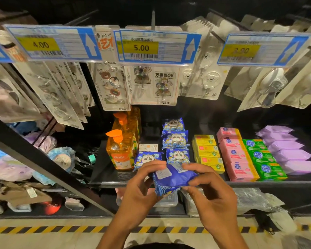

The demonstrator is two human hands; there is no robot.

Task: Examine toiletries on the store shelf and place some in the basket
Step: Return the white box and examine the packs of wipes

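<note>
Both hands grip one blue packet [172, 178], held in the air off the shelf [101, 169], to the right of the front orange bottle [119, 153] and nearer the camera than it. The left hand [142, 184] curls its fingers over the packet's left edge. The right hand [210, 191] pinches the right edge between thumb and fingers. The side facing up is plain blue with a pale label patch, and the packet sits tilted between the hands.

The bottle stands upright on the shelf with more orange bottles lined up straight behind it. Just right of the bottle lies one panda packet [147, 158], touching its base. Further right of the bottle is a row of panda packets [176, 139] running to the back. Beyond these, still to the bottle's right, come yellow boxes [207, 151], pink bars [235, 159], green bars [262, 159] and, farthest from the bottle, purple packs [287, 150], each in its own row.

Above the bottle hang hook cards [154, 85] under a 5.00 tag [141, 48]. Below the bottle, striped tape [43, 229] runs across the floor.
</note>
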